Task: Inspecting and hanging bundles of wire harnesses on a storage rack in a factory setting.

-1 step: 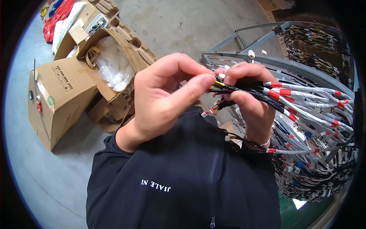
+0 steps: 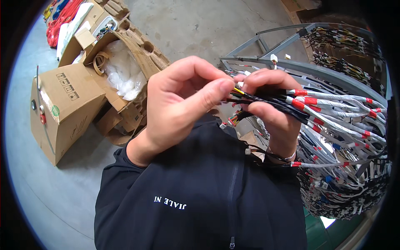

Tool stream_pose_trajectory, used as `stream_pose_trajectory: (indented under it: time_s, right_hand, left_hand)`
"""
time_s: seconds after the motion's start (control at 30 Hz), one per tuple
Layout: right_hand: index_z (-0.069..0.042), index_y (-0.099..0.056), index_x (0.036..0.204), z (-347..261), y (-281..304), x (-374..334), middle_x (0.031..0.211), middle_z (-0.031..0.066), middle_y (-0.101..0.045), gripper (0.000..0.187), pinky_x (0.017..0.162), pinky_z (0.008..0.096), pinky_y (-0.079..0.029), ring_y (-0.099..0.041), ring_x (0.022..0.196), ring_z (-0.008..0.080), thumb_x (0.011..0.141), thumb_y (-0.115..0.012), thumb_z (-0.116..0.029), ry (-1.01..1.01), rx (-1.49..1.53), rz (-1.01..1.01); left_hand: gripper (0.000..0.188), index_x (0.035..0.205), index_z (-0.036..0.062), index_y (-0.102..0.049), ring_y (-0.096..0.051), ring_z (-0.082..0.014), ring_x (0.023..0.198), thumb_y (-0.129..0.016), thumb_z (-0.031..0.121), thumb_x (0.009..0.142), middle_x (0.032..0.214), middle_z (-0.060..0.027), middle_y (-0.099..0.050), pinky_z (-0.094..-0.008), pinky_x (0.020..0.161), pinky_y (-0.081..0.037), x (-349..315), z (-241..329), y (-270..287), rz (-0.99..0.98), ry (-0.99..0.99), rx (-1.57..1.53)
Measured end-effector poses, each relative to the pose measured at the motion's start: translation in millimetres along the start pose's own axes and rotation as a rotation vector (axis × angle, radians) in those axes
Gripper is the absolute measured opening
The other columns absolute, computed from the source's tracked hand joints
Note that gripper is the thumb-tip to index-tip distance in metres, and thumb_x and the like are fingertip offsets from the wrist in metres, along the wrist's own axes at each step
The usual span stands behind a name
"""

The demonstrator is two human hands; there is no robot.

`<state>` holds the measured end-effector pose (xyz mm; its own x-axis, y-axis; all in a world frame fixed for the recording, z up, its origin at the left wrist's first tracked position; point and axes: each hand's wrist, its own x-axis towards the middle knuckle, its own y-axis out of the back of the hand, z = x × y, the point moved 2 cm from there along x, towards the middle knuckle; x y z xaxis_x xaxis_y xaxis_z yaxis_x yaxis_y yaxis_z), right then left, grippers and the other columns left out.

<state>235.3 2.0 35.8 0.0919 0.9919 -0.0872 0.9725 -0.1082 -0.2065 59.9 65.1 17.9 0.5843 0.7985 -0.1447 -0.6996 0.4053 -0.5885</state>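
Note:
My left hand (image 2: 173, 110) is closed in a pinch, thumb against forefinger, on the end of a thin wire beside a yellow wire (image 2: 238, 90). The pinched tip is hidden by the fingers. My right hand (image 2: 277, 118) wraps round a bundle of wire harnesses (image 2: 287, 107), black-sheathed near the fingers and white-wrapped with red tape bands farther right. A small white connector (image 2: 240, 84) shows between the two hands. Below them hang loose wire ends with red and white connectors (image 2: 231, 121). Another harness branch with a white connector (image 2: 248, 151) passes by my right wrist.
A grey metal frame (image 2: 287, 62) stands at the right, heaped with wire harnesses (image 2: 333, 191). At the left are a cardboard box (image 2: 66, 108) and an open carton holding clear plastic bags (image 2: 123, 77). Red bundles (image 2: 62, 27) lie at the far left on the grey floor (image 2: 196, 25).
Both hands keep nearly the same place and grip. The left fingertips have shifted very slightly left, and a little more of the wires shows between the hands.

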Motion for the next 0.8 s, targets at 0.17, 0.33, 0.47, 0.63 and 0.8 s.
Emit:
stream_pose_trajectory:
  time_s: [0.17, 0.33, 0.47, 0.63, 0.8]
  right_hand:
    - [0.002, -0.063, 0.091, -1, -3, -8, 0.091, 0.0141, -0.066, 0.012, 0.071, 0.0269, -0.052, -0.064, 0.078, 0.0153, 0.081, -0.071, 0.002, -0.065, 0.144, 0.075]
    - [0.002, -0.06, 0.087, 6, -5, -7, 0.088, 0.0145, -0.065, 0.007, 0.066, 0.0265, -0.051, -0.062, 0.073, 0.0144, 0.085, -0.066, 0.001, -0.053, 0.208, 0.093]
    - [0.001, -0.059, 0.084, 5, -6, -6, 0.086, 0.0148, -0.065, 0.008, 0.064, 0.0257, -0.05, -0.06, 0.07, 0.0137, 0.086, -0.067, 0.0, -0.071, 0.242, 0.092]
    - [0.0, -0.058, 0.08, 4, -6, -5, 0.082, 0.0147, -0.064, 0.01, 0.062, 0.0248, -0.049, -0.058, 0.068, 0.0132, 0.085, -0.067, -0.002, -0.091, 0.263, 0.093]
    - [0.0, -0.058, 0.079, 4, -7, -5, 0.081, 0.0146, -0.064, 0.011, 0.06, 0.0241, -0.048, -0.058, 0.068, 0.0131, 0.085, -0.067, -0.002, -0.093, 0.286, 0.088]
  left_hand:
    - [0.014, 0.103, -0.0039, -0.063, -0.065, -0.0119, 0.087, -0.065, 0.003, 0.091, 0.093, -0.0082, -0.069, -0.024, 0.077, -0.053, 5, -6, -6, -0.05, 0.038, -0.109]
    - [0.027, 0.112, -0.0058, -0.061, -0.065, -0.015, 0.092, -0.067, -0.003, 0.086, 0.103, -0.0124, -0.067, -0.026, 0.079, -0.053, 1, -10, 0, -0.094, -0.031, -0.048]
    - [0.03, 0.111, -0.0072, -0.062, -0.065, -0.0187, 0.094, -0.068, -0.008, 0.082, 0.106, -0.0146, -0.064, -0.0287, 0.081, -0.054, 1, -9, 3, -0.149, -0.12, 0.094]
    - [0.028, 0.105, -0.0072, -0.065, -0.064, -0.0193, 0.093, -0.072, -0.007, 0.078, 0.101, -0.0148, -0.066, -0.0285, 0.08, -0.052, 5, 0, 4, -0.182, -0.333, 0.464]
    - [0.029, 0.104, -0.0072, -0.066, -0.063, -0.0197, 0.093, -0.074, -0.005, 0.077, 0.101, -0.0155, -0.067, -0.0294, 0.081, -0.05, 3, 0, 4, -0.167, -0.283, 0.427]
